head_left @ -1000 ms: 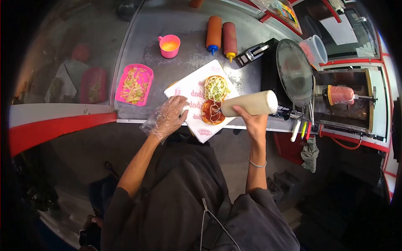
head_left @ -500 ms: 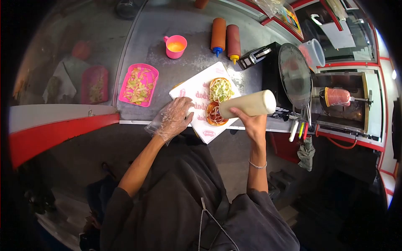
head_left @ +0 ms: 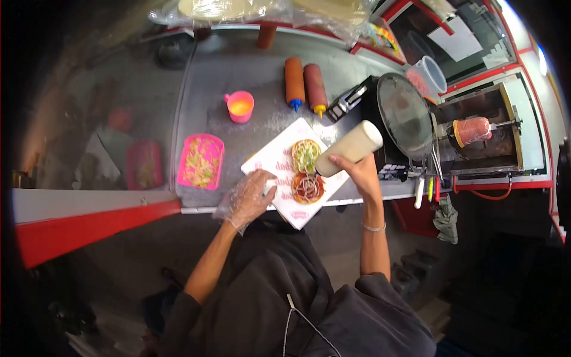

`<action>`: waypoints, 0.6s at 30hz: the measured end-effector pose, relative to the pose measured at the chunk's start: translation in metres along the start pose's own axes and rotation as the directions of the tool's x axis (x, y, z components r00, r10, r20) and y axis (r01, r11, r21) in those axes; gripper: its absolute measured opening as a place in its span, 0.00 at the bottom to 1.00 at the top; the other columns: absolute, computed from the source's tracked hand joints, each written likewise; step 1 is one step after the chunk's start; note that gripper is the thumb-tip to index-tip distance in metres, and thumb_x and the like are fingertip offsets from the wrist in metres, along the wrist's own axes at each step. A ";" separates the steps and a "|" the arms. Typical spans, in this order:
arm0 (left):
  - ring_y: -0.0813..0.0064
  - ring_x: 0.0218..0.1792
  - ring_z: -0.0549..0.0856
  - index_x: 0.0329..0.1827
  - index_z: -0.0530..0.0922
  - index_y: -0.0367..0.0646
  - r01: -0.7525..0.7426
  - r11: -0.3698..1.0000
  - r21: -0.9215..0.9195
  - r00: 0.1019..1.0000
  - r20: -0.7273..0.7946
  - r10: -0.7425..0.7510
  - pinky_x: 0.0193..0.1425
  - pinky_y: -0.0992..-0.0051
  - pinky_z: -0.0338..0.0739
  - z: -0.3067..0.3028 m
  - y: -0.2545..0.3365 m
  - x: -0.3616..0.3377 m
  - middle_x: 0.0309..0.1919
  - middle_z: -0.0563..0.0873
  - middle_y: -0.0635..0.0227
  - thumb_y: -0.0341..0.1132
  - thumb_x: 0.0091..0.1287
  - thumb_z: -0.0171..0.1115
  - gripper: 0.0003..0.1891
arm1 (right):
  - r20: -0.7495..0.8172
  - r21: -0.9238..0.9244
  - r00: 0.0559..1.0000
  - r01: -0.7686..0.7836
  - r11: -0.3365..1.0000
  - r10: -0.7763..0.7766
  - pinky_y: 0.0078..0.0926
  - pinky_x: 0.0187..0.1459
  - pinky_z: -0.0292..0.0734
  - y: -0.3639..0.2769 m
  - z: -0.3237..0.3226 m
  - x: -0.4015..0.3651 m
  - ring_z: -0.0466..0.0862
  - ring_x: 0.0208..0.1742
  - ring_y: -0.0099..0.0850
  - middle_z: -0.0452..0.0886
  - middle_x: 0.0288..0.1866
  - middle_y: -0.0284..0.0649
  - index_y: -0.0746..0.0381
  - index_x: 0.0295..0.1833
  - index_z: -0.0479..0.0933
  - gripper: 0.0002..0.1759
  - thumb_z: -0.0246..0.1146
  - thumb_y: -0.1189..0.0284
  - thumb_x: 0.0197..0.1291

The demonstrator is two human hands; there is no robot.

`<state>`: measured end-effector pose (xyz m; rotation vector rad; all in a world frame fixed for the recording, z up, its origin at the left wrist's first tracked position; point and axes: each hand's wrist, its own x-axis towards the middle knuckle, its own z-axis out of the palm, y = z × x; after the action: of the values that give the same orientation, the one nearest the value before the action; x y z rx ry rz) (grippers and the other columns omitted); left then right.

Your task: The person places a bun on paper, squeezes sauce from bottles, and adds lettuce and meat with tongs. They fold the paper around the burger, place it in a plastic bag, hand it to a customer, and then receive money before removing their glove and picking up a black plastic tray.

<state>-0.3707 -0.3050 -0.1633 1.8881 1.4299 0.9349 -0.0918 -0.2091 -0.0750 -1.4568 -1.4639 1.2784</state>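
Observation:
My right hand (head_left: 357,173) is wrapped round a squeeze bottle (head_left: 352,146) of pale sauce. The bottle is tilted, its nozzle end down by the two bun halves. One bun half (head_left: 307,156) carries shredded greens streaked with white sauce. Nearer me, the other bun half (head_left: 308,188) has a dark red topping under white sauce lines. Both lie on printed white paper (head_left: 270,156). At the paper's left edge rests my left hand (head_left: 253,193) in a clear plastic glove, thumb apart from the curved fingers, with nothing seen in it.
A pink tray (head_left: 219,162) of chopped pale-green pieces is at left, and a pink cup (head_left: 240,107) stands behind. Orange (head_left: 294,83) and red (head_left: 315,88) squeeze bottles lie farther back. A round hot plate (head_left: 405,116) and a meat spit (head_left: 473,130) are at right.
The view has tilted up, so the counter sits lower in the picture. The bottle has shifted slightly off the buns, and more white sauce shows on the nearer half. My left hand stays by the paper.

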 end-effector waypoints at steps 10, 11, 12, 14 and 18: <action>0.54 0.48 0.86 0.51 0.83 0.40 0.102 0.989 -0.103 0.994 -0.032 -0.106 0.55 0.59 0.78 -0.006 0.011 -0.008 0.44 0.87 0.55 0.33 0.67 0.67 0.12 | 0.280 -0.855 0.960 0.241 0.459 0.017 0.40 0.52 0.85 -0.037 0.136 0.206 0.90 0.50 0.45 0.89 0.46 0.53 0.65 0.43 0.89 0.31 0.80 0.50 0.41; 0.55 0.49 0.86 0.52 0.83 0.40 0.122 0.986 -0.115 0.992 -0.021 -0.125 0.55 0.60 0.79 -0.006 0.014 -0.004 0.45 0.87 0.55 0.34 0.68 0.66 0.12 | 0.278 -0.849 0.961 0.242 0.470 0.007 0.40 0.52 0.85 -0.029 0.149 0.222 0.90 0.50 0.45 0.89 0.46 0.53 0.65 0.43 0.89 0.31 0.80 0.50 0.41; 0.56 0.49 0.87 0.53 0.83 0.40 0.152 0.979 -0.133 0.988 -0.004 -0.154 0.55 0.61 0.80 -0.004 0.016 -0.005 0.46 0.88 0.55 0.35 0.69 0.66 0.12 | 0.242 -0.841 0.969 0.239 0.485 -0.058 0.40 0.53 0.85 -0.016 0.162 0.236 0.90 0.51 0.46 0.89 0.48 0.52 0.66 0.44 0.88 0.31 0.80 0.51 0.42; 0.57 0.49 0.88 0.54 0.83 0.39 0.229 0.953 -0.197 0.973 0.023 -0.229 0.55 0.62 0.80 -0.002 0.023 0.000 0.47 0.88 0.54 0.35 0.71 0.65 0.13 | 0.212 -0.827 0.971 0.238 0.509 -0.109 0.40 0.55 0.85 -0.008 0.170 0.248 0.89 0.52 0.47 0.89 0.50 0.51 0.67 0.45 0.88 0.31 0.79 0.51 0.44; 0.69 0.51 0.87 0.56 0.83 0.38 0.269 0.928 -0.258 0.962 0.017 -0.274 0.59 0.67 0.79 0.005 0.019 0.026 0.50 0.89 0.59 0.37 0.74 0.63 0.14 | 0.072 -0.740 0.975 0.192 0.645 -0.209 0.41 0.52 0.85 -0.016 0.158 0.243 0.89 0.50 0.49 0.88 0.50 0.51 0.67 0.51 0.84 0.28 0.75 0.56 0.52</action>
<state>-0.3519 -0.2852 -0.1467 1.4521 1.4565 0.9525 -0.2772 0.0048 -0.1415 -1.7086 -2.2188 0.4987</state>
